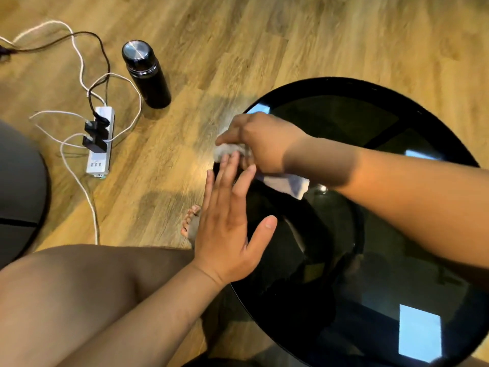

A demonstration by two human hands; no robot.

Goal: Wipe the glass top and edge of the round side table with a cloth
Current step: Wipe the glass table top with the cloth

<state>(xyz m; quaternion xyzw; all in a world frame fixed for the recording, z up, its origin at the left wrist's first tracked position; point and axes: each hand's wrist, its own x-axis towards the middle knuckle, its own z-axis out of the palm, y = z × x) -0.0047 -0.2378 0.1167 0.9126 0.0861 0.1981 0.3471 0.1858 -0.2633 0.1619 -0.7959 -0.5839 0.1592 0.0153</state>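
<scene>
Two hands worked at the 9 o'clock edge of the round side table [412, 112].
From the left: a power strip [99, 144] and a black flask [146, 75] stood on the floor; the left hand [230, 221] lay flat, fingers spread, on the rim; the right hand [262, 141] was closed around the cloth [288, 184], pressing it on the glass edge.

A black flask [146, 74] stands on the wood floor [291, 35] near a cabled power strip [100, 144].

Right hand [260, 143] presses cloth [285, 182] on table [370, 87] edge; left hand [230, 221] flat.
</scene>
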